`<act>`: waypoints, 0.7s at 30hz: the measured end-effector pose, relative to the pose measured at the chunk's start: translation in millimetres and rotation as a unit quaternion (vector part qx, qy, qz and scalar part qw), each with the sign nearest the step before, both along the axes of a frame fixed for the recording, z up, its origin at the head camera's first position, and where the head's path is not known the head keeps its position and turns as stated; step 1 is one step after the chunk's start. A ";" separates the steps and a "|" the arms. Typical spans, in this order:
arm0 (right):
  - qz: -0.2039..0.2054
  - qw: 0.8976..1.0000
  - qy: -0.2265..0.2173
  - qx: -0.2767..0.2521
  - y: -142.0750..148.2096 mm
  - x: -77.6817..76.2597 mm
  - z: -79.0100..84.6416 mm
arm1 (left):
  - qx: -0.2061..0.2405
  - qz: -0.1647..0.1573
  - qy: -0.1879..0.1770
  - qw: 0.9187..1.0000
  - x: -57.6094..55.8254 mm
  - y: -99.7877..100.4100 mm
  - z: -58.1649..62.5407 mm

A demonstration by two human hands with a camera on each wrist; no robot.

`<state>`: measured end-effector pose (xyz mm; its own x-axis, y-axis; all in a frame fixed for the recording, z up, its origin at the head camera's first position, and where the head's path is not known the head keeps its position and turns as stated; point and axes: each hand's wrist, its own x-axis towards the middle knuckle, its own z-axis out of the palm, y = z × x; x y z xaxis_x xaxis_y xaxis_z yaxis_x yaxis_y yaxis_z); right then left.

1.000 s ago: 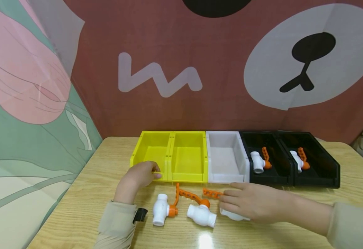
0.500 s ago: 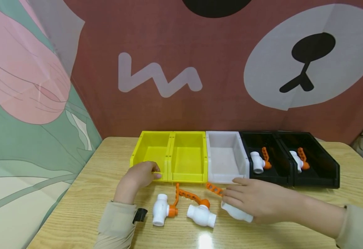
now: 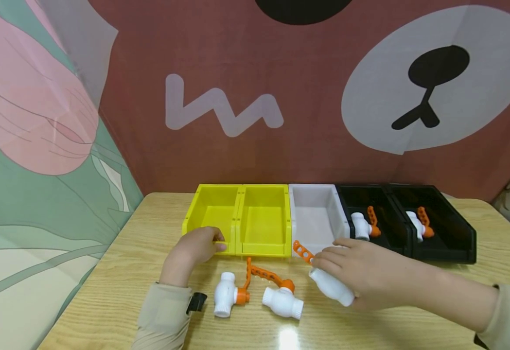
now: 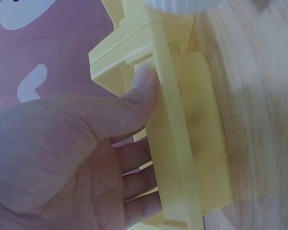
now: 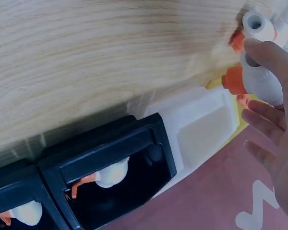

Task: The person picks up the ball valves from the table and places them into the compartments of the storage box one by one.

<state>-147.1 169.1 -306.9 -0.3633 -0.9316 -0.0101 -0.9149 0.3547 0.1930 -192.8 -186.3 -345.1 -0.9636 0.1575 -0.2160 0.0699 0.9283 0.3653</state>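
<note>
My right hand (image 3: 366,274) holds a white plastic ball valve (image 3: 331,287) with an orange handle (image 3: 303,251), lifted in front of the white bin (image 3: 320,250). The right wrist view shows my thumb across the body of this valve (image 5: 261,81) and the fingers on its other side. At the far left, my left hand (image 3: 200,245) grips the front edge of a yellow bin (image 3: 189,218). In the left wrist view the thumb (image 4: 145,84) lies on the bin's rim, with the other fingers partly hidden behind it. Two more ball valves, one left (image 3: 225,294) and one centre (image 3: 283,302), lie on the table.
A second yellow bin (image 3: 264,248) stands between the first one and the white bin. On the right are two black bins (image 3: 381,250), each with a ball valve (image 3: 361,226) inside. A printed cloth (image 3: 237,160) hangs behind the wooden table (image 3: 119,272).
My right hand has raised the ball valve off the table toward the white bin, its handle now overlapping the bin's front edge. My left hand stays on the yellow bin.
</note>
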 end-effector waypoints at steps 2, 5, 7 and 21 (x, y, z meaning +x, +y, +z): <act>-0.015 1.000 0.002 0.002 -0.8 -0.1 3.2 | 0.000 0.000 0.000 1.000 -0.5 -0.1 -0.7; -0.035 0.999 0.001 0.003 -2.5 -0.8 7.4 | 0.001 0.003 0.000 1.000 -1.1 0.3 -1.2; -0.048 0.999 0.000 0.009 -3.4 -1.5 10.2 | 0.000 0.002 0.000 1.000 -1.0 0.4 -1.5; -0.106 0.994 0.029 0.005 -3.1 -17.3 20.6 | 0.000 -0.002 0.004 1.000 2.5 0.7 1.0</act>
